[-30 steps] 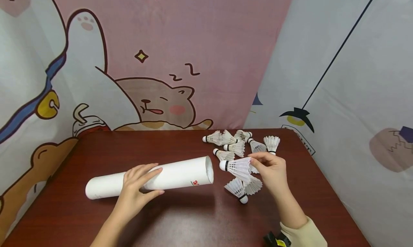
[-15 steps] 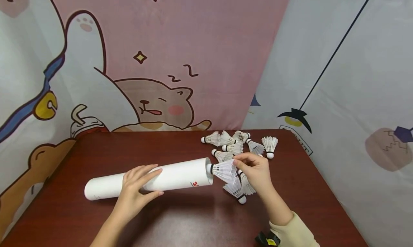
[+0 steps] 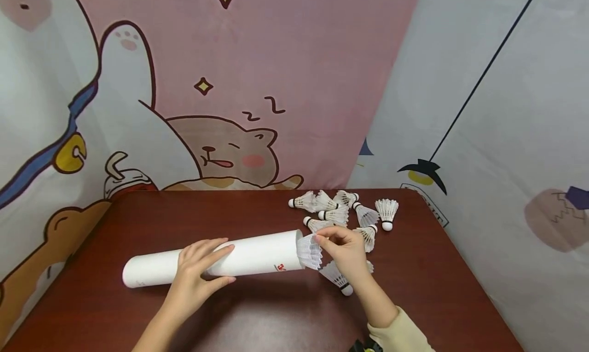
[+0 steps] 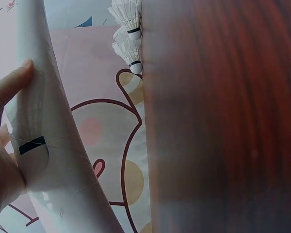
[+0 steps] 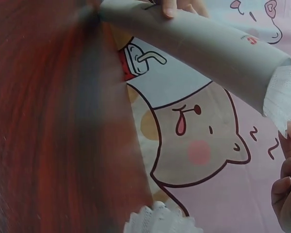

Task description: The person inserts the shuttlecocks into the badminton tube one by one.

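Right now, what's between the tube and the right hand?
A shuttlecock, partly inside the tube and pinched by the right hand; the head view shows it.

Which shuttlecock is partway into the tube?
The shuttlecock pinched by the right hand, its skirt sticking out of the tube; the others in view rest on the table.

The left hand holds a long white tube with a little red mark near its right end. The right hand, below a cream sleeve, pinches the skirt of a white shuttlecock. That one is partly inside the tube's right end, with its wide skirt sticking out. More shuttlecocks lie on the shiny red-brown table, most in a messy bunch at the back. A sleepy cartoon cat is on the pink cloth behind.
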### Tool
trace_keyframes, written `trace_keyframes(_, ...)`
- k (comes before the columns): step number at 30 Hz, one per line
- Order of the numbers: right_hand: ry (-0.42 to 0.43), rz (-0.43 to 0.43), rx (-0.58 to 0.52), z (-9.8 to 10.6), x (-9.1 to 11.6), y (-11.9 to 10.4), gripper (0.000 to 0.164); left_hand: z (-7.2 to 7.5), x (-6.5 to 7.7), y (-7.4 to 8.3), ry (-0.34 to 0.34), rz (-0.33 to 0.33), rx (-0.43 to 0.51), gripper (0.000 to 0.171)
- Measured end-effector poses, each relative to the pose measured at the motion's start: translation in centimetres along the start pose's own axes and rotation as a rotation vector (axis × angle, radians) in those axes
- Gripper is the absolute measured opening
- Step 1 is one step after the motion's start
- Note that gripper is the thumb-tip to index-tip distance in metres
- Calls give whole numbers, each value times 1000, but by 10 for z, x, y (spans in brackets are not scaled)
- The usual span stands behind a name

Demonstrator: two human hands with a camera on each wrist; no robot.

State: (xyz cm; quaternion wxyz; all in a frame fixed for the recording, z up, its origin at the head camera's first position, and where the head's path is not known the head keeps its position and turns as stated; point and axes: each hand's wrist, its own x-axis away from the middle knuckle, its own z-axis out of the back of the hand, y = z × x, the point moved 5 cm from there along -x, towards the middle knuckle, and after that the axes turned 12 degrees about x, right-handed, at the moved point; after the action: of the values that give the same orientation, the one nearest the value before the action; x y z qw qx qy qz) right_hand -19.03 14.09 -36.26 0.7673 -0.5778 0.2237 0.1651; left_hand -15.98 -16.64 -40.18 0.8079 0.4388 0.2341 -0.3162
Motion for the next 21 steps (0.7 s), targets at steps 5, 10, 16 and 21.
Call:
trace_keyframes(5, -21, 6, -6, -8, 1, -6, 7, 1, 0, 0, 4, 7, 8, 68)
trace_keyframes(10, -39, -17, -3, -14, 4, -8, 7, -1, 2, 0, 4, -3, 17, 68)
trace_keyframes(16, -42, -44, -2, -20, 10, -7, 8, -2, 3, 1, -10, -1, 14, 64)
trace_keyframes(21, -33, -53, 17, -24, 9, -9, 6, -1, 2, 0, -5, -4, 19, 65)
